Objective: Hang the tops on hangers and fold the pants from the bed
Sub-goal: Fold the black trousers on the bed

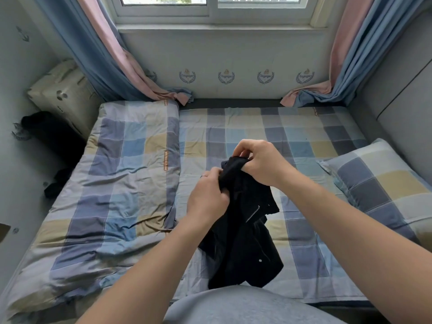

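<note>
Small bedroom in soft daylight. A white-framed window (210,10) fills the far wall, with blue and pink curtains (93,54) hanging at left and right. Below it, a pale wall (233,50) carries a row of crest emblems (226,77). The bed (304,127) wears a blue, grey and tan checked sheet, a matching quilt (117,171) on its left half and a pillow (378,183) at right. Far left stands a beige bag (63,94), possibly a box.

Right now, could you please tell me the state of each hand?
Left hand: grips the black garment.
Right hand: pinches the garment's top edge.
</note>
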Action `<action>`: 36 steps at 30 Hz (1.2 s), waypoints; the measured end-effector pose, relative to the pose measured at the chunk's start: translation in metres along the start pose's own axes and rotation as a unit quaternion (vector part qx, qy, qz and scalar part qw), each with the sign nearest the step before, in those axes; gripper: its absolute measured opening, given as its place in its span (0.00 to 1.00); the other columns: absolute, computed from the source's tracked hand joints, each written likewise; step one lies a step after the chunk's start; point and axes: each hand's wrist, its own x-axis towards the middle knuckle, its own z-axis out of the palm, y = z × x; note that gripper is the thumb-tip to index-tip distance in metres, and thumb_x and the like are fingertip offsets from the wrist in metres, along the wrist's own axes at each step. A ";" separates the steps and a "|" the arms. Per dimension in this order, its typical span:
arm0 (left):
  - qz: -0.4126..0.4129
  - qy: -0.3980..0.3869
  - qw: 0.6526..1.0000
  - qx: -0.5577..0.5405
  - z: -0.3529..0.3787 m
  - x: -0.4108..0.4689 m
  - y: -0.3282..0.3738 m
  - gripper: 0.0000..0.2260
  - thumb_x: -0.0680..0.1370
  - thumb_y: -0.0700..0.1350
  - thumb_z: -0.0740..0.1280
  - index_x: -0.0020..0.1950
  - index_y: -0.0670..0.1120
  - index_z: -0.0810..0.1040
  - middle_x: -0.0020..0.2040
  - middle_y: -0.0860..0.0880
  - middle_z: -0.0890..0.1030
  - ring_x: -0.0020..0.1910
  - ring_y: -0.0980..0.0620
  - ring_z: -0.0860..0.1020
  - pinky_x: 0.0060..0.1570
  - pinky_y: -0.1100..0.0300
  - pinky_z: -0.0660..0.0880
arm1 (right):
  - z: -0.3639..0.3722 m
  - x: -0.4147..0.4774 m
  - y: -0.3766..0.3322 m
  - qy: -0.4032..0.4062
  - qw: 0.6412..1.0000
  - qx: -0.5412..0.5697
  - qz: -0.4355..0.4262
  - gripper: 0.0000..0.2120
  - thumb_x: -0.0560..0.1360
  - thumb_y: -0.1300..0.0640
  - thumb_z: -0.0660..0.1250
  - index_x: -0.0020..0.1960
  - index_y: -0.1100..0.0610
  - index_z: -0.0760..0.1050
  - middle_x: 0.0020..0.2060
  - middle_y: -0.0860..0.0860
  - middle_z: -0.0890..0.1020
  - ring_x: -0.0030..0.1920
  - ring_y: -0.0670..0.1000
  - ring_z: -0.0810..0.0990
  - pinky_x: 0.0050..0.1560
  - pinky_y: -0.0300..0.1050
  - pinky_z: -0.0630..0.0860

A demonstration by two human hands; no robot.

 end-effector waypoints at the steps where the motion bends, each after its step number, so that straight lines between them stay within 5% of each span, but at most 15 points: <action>1: -0.021 0.009 1.000 -0.004 0.004 0.002 -0.006 0.14 0.75 0.43 0.65 0.60 0.52 0.70 0.54 0.50 0.74 0.48 0.47 0.76 0.40 0.55 0.70 | 0.000 0.000 0.002 0.011 1.000 0.011 0.004 0.11 0.74 0.66 0.66 0.47 0.51 0.78 0.37 0.47 0.79 0.34 0.45 0.76 0.30 0.33 0.72; 4: -0.081 0.013 0.997 -0.014 0.018 0.001 -0.028 0.17 0.75 0.44 0.66 0.60 0.53 0.65 0.55 0.49 0.74 0.47 0.46 0.77 0.44 0.48 0.76 | -0.003 -0.001 0.005 0.058 0.996 0.072 0.011 0.12 0.75 0.66 0.65 0.52 0.51 0.77 0.33 0.50 0.77 0.32 0.45 0.74 0.29 0.33 0.70; 6: -0.128 0.000 0.992 -0.018 0.028 -0.002 -0.042 0.22 0.74 0.49 0.70 0.63 0.52 0.63 0.61 0.47 0.75 0.56 0.43 0.76 0.54 0.43 0.76 | -0.005 -0.002 0.006 0.085 0.989 0.123 0.018 0.13 0.76 0.67 0.63 0.52 0.52 0.78 0.32 0.53 0.77 0.31 0.45 0.74 0.30 0.36 0.71; 9: -0.213 -0.049 0.975 0.044 0.044 -0.007 -0.057 0.52 0.65 0.66 0.75 0.78 0.54 0.47 0.78 0.46 0.60 0.74 0.40 0.65 0.70 0.39 0.65 | -0.004 -0.006 0.005 0.097 0.978 0.185 0.027 0.13 0.76 0.67 0.62 0.51 0.53 0.80 0.37 0.63 0.79 0.37 0.59 0.78 0.36 0.56 0.79; 12: -0.247 -0.065 0.965 0.056 0.060 -0.011 -0.062 0.63 0.62 0.72 0.73 0.78 0.56 0.30 0.82 0.45 0.47 0.79 0.39 0.55 0.74 0.38 0.56 | -0.002 -0.011 0.001 0.106 0.962 0.249 0.040 0.13 0.77 0.68 0.62 0.50 0.54 0.80 0.43 0.67 0.81 0.46 0.66 0.81 0.48 0.64 0.80; 15: -0.258 -0.066 0.961 0.068 0.072 -0.011 -0.062 0.58 0.68 0.66 0.72 0.77 0.56 0.29 0.82 0.44 0.50 0.79 0.39 0.56 0.74 0.38 0.55 | -0.002 -0.014 -0.002 0.122 0.941 0.311 0.051 0.12 0.76 0.67 0.62 0.49 0.54 0.81 0.40 0.59 0.83 0.42 0.57 0.82 0.44 0.56 0.82; 17: -0.256 -0.062 0.962 0.076 0.074 -0.010 -0.064 0.49 0.74 0.58 0.70 0.79 0.54 0.34 0.79 0.43 0.61 0.75 0.39 0.65 0.70 0.40 0.61 | -0.005 -0.014 -0.002 0.122 0.925 0.354 0.058 0.11 0.76 0.66 0.63 0.48 0.54 0.81 0.39 0.56 0.84 0.42 0.54 0.82 0.42 0.52 0.81; 19: -0.238 -0.054 0.969 0.043 0.071 -0.009 -0.071 0.33 0.79 0.47 0.65 0.78 0.51 0.50 0.68 0.42 0.74 0.63 0.40 0.75 0.63 0.43 0.71 | -0.008 -0.015 0.002 0.127 0.918 0.370 0.063 0.10 0.75 0.66 0.64 0.49 0.54 0.81 0.39 0.55 0.84 0.42 0.53 0.83 0.41 0.48 0.82; 21: -0.225 -0.032 0.974 -0.004 0.062 -0.007 -0.078 0.15 0.78 0.39 0.59 0.65 0.48 0.69 0.53 0.45 0.79 0.50 0.42 0.76 0.52 0.49 0.74 | -0.010 -0.015 0.013 0.151 0.921 0.349 0.078 0.09 0.76 0.64 0.64 0.50 0.53 0.80 0.40 0.52 0.85 0.44 0.52 0.83 0.41 0.45 0.81; 23: -0.219 -0.004 0.975 -0.030 0.051 -0.003 -0.080 0.12 0.76 0.36 0.57 0.54 0.48 0.73 0.42 0.49 0.76 0.46 0.42 0.75 0.46 0.53 0.70 | -0.009 -0.016 0.031 0.188 0.925 0.309 0.118 0.08 0.78 0.62 0.65 0.50 0.51 0.79 0.43 0.51 0.84 0.47 0.52 0.82 0.40 0.45 0.80; 28: -0.166 0.021 0.978 -0.128 0.031 0.013 -0.070 0.07 0.79 0.39 0.61 0.48 0.45 0.78 0.41 0.47 0.80 0.41 0.45 0.78 0.42 0.51 0.75 | 0.013 -0.025 0.087 0.204 0.909 0.259 0.255 0.04 0.81 0.59 0.63 0.55 0.52 0.73 0.52 0.55 0.81 0.49 0.57 0.82 0.35 0.49 0.82; 30: -0.148 0.016 0.976 -0.158 0.028 0.017 -0.063 0.06 0.80 0.43 0.64 0.46 0.44 0.78 0.37 0.47 0.79 0.35 0.50 0.76 0.34 0.56 0.71 | 0.024 -0.031 0.105 0.159 0.913 0.210 0.311 0.11 0.80 0.59 0.64 0.61 0.54 0.69 0.56 0.56 0.78 0.52 0.57 0.81 0.45 0.57 0.83; 33: -0.125 0.001 0.973 -0.194 0.022 0.020 -0.052 0.07 0.80 0.48 0.67 0.44 0.47 0.78 0.33 0.51 0.76 0.27 0.60 0.71 0.26 0.66 0.66 | 0.040 -0.044 0.114 0.038 0.932 0.059 0.356 0.34 0.75 0.55 0.69 0.76 0.54 0.57 0.70 0.58 0.67 0.67 0.61 0.71 0.66 0.59 0.73; 36: -0.074 -0.049 0.973 -0.215 0.011 0.022 -0.038 0.05 0.79 0.45 0.68 0.46 0.46 0.81 0.38 0.45 0.81 0.36 0.54 0.76 0.36 0.62 0.72 | 0.058 -0.054 0.100 -0.033 0.967 -0.043 0.250 0.49 0.70 0.47 0.75 0.81 0.49 0.48 0.79 0.51 0.54 0.78 0.59 0.55 0.76 0.60 0.58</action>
